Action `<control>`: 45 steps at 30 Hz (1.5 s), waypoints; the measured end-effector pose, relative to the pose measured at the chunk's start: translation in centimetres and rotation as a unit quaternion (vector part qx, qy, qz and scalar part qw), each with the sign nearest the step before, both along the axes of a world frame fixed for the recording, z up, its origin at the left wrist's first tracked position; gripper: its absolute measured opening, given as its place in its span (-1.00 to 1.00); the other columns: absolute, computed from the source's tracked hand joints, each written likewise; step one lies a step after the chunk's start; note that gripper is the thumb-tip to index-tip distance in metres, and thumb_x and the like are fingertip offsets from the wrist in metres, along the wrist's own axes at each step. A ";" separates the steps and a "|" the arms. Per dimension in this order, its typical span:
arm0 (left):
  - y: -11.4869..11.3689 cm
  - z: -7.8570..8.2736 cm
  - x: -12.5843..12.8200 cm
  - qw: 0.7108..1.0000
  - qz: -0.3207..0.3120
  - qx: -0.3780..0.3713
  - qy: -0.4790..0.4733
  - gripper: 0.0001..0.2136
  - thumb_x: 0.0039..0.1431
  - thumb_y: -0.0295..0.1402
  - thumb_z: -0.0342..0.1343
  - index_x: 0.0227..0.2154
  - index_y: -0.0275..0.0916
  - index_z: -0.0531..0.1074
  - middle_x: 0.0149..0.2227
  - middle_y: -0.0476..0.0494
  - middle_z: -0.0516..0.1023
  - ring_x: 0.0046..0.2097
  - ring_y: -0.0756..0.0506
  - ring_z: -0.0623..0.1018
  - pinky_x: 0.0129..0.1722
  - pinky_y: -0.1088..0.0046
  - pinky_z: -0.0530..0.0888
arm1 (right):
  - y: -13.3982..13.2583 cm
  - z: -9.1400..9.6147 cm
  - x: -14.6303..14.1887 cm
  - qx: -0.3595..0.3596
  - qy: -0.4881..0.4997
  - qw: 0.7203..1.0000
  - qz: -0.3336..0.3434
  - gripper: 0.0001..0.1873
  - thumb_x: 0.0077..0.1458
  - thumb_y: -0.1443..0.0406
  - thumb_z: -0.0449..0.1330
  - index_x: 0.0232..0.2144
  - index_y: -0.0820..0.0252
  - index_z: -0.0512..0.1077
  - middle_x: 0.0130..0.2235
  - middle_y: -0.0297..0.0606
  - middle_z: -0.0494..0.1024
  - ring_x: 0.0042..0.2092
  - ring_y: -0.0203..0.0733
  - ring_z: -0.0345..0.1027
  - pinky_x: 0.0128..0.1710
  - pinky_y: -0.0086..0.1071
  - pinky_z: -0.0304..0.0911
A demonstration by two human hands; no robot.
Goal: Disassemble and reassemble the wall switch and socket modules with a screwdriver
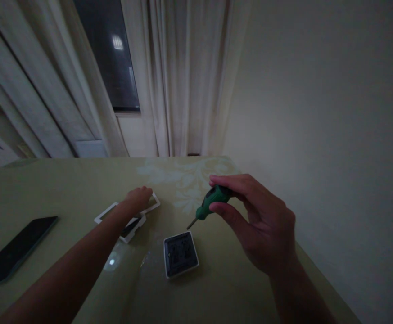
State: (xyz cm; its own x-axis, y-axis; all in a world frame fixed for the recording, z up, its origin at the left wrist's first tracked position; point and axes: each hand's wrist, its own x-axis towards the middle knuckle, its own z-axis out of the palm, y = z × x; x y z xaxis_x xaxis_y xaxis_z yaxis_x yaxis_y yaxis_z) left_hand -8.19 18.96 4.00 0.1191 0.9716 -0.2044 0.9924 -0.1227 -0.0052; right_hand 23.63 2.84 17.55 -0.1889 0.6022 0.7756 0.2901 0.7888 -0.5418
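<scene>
My right hand [264, 220] pinches the green and black handle of a small screwdriver [214, 198] between thumb and fingers. Its metal shaft slants down to the left, the tip just above a square piece with a white rim and dark inside [182, 254], perhaps a wall socket, lying on the table. My left hand [139, 198] reaches forward over white square frames [153, 204]. Its fingers point away and are hidden behind the back of the hand, so whether it grips a frame does not show. Another white frame part with a dark area [133, 228] lies below the wrist.
A dark flat slab like a tablet or phone [20, 247] lies at the table's left. The pale green table [91, 180] has a glossy cover with a leaf pattern. Curtains [186, 81] and a dark window stand behind it; a plain wall [327, 112] borders the right edge.
</scene>
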 end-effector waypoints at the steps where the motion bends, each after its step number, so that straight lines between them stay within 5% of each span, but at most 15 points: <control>1: -0.2 0.0 0.1 1.000 0.004 0.003 -0.004 -0.64 0.45 -0.21 0.27 0.19 -0.22 0.48 0.19 -0.24 0.57 0.09 -0.25 0.64 0.06 0.04 0.65 | 0.0 0.0 0.0 0.000 0.000 1.000 0.000 -0.64 0.36 0.30 0.39 0.16 -0.01 0.57 0.02 -0.26 0.67 -0.03 -0.13 0.57 0.04 -0.16 0.55; 8: -1.4 2.7 1.8 0.995 0.008 0.048 -0.092 -0.70 0.44 -0.22 0.28 0.11 -0.24 0.52 0.12 -0.21 0.61 0.05 -0.22 0.65 0.05 0.06 0.64 | 0.0 -0.1 0.1 0.000 0.005 1.000 -0.003 -0.62 0.35 0.32 0.40 0.17 -0.02 0.57 0.02 -0.26 0.67 -0.01 -0.13 0.58 0.05 -0.18 0.55; 13: -4.9 4.9 4.7 0.959 -0.035 0.103 -0.262 -0.94 0.31 -0.42 0.26 -0.22 -0.21 0.62 -0.29 -0.07 0.71 -0.21 -0.12 0.69 -0.07 0.34 0.60 | 0.2 -0.1 0.5 0.011 0.017 1.000 -0.014 -0.60 0.31 0.34 0.42 0.16 -0.02 0.58 0.02 -0.25 0.67 -0.02 -0.09 0.59 0.03 -0.16 0.55; 19: -11.1 1.2 7.9 0.886 -0.048 0.095 -0.451 -0.77 0.35 -0.18 0.17 -0.23 -0.21 0.64 -0.29 -0.12 0.76 -0.25 -0.13 0.73 -0.24 0.41 0.63 | 0.3 -0.1 1.0 0.006 0.023 0.999 -0.035 -0.60 0.31 0.33 0.42 0.16 -0.05 0.59 0.03 -0.24 0.66 0.00 -0.07 0.59 0.04 -0.15 0.54; 23: -13.7 -2.0 9.1 0.849 -0.065 0.126 -0.509 -0.64 0.43 -0.17 0.05 0.12 -0.15 0.60 -0.28 -0.11 0.66 -0.24 -0.13 0.68 -0.23 0.36 0.61 | 0.4 -0.3 0.9 0.003 0.020 0.999 -0.039 -0.61 0.31 0.33 0.42 0.15 -0.05 0.59 0.03 -0.24 0.66 0.01 -0.07 0.59 0.04 -0.14 0.54; 25: -14.5 -3.0 9.3 0.839 -0.081 0.147 -0.518 -0.67 0.47 -0.21 0.01 0.10 -0.08 0.63 -0.32 -0.07 0.56 -0.29 -0.12 0.62 -0.29 0.38 0.54 | 0.6 -0.4 0.8 0.002 0.018 0.999 -0.033 -0.61 0.32 0.33 0.42 0.16 -0.05 0.59 0.03 -0.24 0.66 0.00 -0.07 0.59 0.03 -0.15 0.55; 31: -15.5 -3.3 9.0 0.826 -0.028 0.107 -0.553 -0.79 0.49 -0.21 0.05 -0.17 -0.08 0.58 -0.20 -0.08 0.66 -0.15 -0.17 0.65 -0.14 0.32 0.52 | 1.0 -0.6 0.4 -0.003 0.017 0.999 -0.028 -0.60 0.31 0.33 0.42 0.16 -0.02 0.59 0.01 -0.24 0.66 -0.01 -0.10 0.59 0.05 -0.17 0.54; 37: -15.5 -3.1 9.1 0.822 -0.012 0.052 -0.567 -0.82 0.41 -0.12 0.18 -0.17 -0.06 0.60 -0.20 -0.03 0.75 -0.16 -0.19 0.69 -0.14 0.32 0.53 | 1.1 -0.7 0.1 0.004 0.015 1.000 -0.013 -0.59 0.30 0.36 0.43 0.16 0.02 0.59 0.02 -0.24 0.66 -0.02 -0.13 0.58 0.03 -0.22 0.54; 45: -15.6 -4.1 9.5 0.849 -0.048 0.103 -0.516 -0.94 0.28 -0.27 0.32 -0.30 -0.01 0.69 -0.27 0.00 0.75 -0.17 -0.19 0.68 -0.09 0.28 0.48 | 1.0 -0.5 -0.1 0.011 0.005 1.000 -0.012 -0.61 0.29 0.35 0.44 0.14 0.05 0.60 0.03 -0.25 0.68 -0.01 -0.13 0.58 0.03 -0.23 0.55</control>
State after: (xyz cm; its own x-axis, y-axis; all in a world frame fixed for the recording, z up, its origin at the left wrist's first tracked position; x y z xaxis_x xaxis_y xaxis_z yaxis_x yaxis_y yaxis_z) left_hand 1.26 3.34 -0.10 0.2129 0.9497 0.2296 0.4678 -0.3054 0.8294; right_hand 23.51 3.80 17.02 -0.1671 0.5899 0.7900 0.3038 0.7931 -0.5279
